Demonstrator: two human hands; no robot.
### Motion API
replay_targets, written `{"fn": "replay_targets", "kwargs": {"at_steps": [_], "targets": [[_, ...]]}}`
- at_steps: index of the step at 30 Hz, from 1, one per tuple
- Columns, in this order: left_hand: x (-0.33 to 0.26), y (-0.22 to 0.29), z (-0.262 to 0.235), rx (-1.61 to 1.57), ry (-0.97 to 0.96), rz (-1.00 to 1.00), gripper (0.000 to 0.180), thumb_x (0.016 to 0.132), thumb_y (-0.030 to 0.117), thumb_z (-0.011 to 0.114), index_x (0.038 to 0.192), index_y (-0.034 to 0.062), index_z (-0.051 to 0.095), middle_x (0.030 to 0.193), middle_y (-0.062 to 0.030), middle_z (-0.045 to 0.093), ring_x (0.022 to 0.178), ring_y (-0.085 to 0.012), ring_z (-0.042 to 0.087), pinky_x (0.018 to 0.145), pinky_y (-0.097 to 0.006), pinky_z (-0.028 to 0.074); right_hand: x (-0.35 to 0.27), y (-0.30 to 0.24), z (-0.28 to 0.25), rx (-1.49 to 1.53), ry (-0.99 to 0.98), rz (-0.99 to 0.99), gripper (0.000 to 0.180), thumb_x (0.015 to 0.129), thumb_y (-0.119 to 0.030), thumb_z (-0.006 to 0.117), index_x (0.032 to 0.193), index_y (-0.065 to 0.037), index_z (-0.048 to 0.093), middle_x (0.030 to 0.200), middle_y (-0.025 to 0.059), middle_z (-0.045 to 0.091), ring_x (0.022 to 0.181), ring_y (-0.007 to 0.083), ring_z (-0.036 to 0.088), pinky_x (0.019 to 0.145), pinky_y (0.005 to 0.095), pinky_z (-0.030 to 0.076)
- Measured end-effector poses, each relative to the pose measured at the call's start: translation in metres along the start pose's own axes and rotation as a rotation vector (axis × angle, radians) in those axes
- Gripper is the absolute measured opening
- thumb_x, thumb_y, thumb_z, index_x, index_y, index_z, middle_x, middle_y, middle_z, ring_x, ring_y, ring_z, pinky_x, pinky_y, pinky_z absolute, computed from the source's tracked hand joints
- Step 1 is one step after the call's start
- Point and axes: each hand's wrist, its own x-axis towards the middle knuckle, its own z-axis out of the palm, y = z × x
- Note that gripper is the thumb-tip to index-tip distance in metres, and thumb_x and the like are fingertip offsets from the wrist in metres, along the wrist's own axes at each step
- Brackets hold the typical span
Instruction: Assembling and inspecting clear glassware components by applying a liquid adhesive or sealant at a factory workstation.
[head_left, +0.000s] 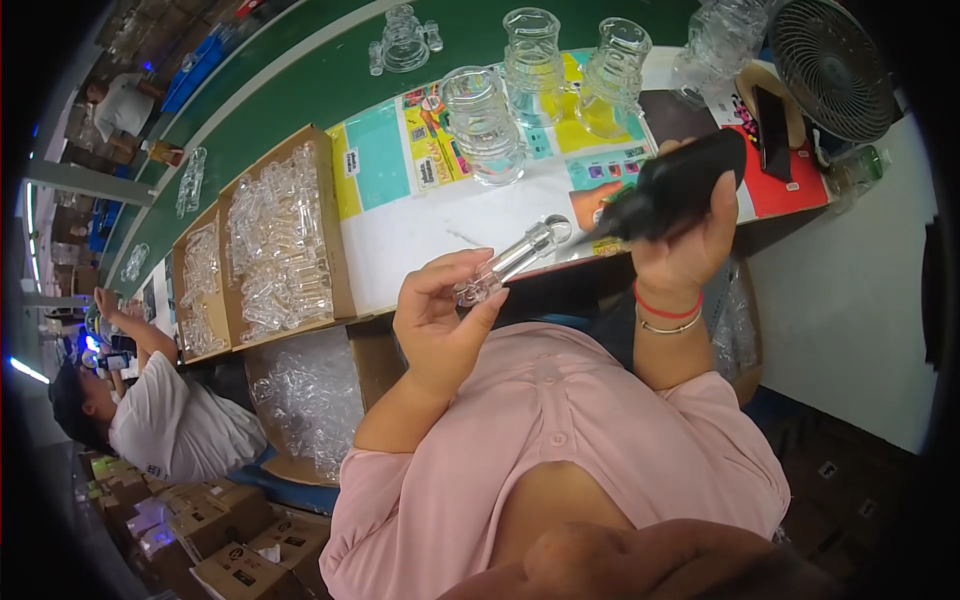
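My left hand (440,312) pinches the lower end of a clear tubular glass piece (525,252) between thumb and fingers, its rounded end tilted up to the right. My right hand (690,240) is wrapped round a black bottle (690,185) with a dark tapering nozzle. The nozzle points down and left towards the rounded end of the clear piece; whether the thin tip touches it I cannot tell. Beneath both hands lies a printed sheet (385,255) on the bench. Larger clear ribbed vessels (482,125) stand beyond my hands.
An open carton (335,235) of small clear pieces stands at left, with another box (310,405) of them below. A black fan (830,70) and a phone (771,135) are at far right. A co-worker (180,425) in a white shirt works at the left.
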Motion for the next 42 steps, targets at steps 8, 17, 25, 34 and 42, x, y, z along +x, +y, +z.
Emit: {"fn": "replay_targets", "kwargs": {"at_steps": [8, 17, 25, 34, 42], "targets": [[-0.002, -0.008, 0.002, -0.003, -0.066, 0.075, 0.042, 0.071, -0.014, 0.065, 0.102, 0.003, 0.042, 0.113, -0.0279, 0.052, 0.108, -0.03, 0.054, 0.086, -0.034, 0.048, -0.02, 0.003, 0.014, -0.515, -0.262, -0.22, 0.046, 0.085, -0.043, 0.051, 0.1, 0.001, 0.044, 0.086, 0.0122, 0.054, 0.07, 0.0147, 0.054, 0.063, 0.0236, 0.046], [-0.003, -0.006, 0.004, 0.011, -0.138, 0.14, 0.043, 0.07, -0.015, 0.062, 0.103, 0.0028, 0.041, 0.117, -0.0306, 0.049, 0.113, -0.0337, 0.051, 0.09, -0.037, 0.046, -0.032, -0.003, 0.015, -0.738, -0.318, -0.298, 0.049, 0.083, -0.043, 0.057, 0.095, 0.004, 0.049, 0.087, 0.0142, 0.06, 0.073, 0.0171, 0.059, 0.065, 0.027, 0.049], [-0.003, -0.008, 0.003, 0.061, -0.143, 0.17, 0.044, 0.069, -0.013, 0.065, 0.103, 0.0036, 0.042, 0.116, -0.0298, 0.05, 0.112, -0.0346, 0.052, 0.092, -0.039, 0.044, -0.029, -0.003, 0.018, -0.75, -0.39, -0.385, 0.044, 0.081, -0.037, 0.06, 0.09, 0.005, 0.056, 0.084, 0.0145, 0.061, 0.074, 0.0187, 0.061, 0.068, 0.0277, 0.05], [-0.004, -0.007, 0.002, 0.132, -0.123, 0.149, 0.04, 0.075, 0.006, 0.071, 0.101, 0.0053, 0.04, 0.116, -0.0294, 0.051, 0.113, -0.0328, 0.051, 0.095, -0.038, 0.041, -0.03, -0.002, 0.018, -0.745, -0.414, -0.38, 0.041, 0.082, -0.033, 0.06, 0.094, 0.006, 0.054, 0.086, 0.0153, 0.061, 0.076, 0.0195, 0.061, 0.07, 0.0288, 0.049], [-0.002, -0.007, 0.002, 0.202, -0.126, 0.211, 0.043, 0.068, -0.013, 0.066, 0.101, 0.0033, 0.044, 0.113, -0.0285, 0.053, 0.107, -0.0321, 0.055, 0.087, -0.036, 0.046, -0.027, -0.002, 0.015, -0.723, -0.403, -0.325, 0.04, 0.082, -0.032, 0.061, 0.095, 0.006, 0.054, 0.087, 0.0148, 0.061, 0.077, 0.0186, 0.06, 0.071, 0.0288, 0.049]]}}
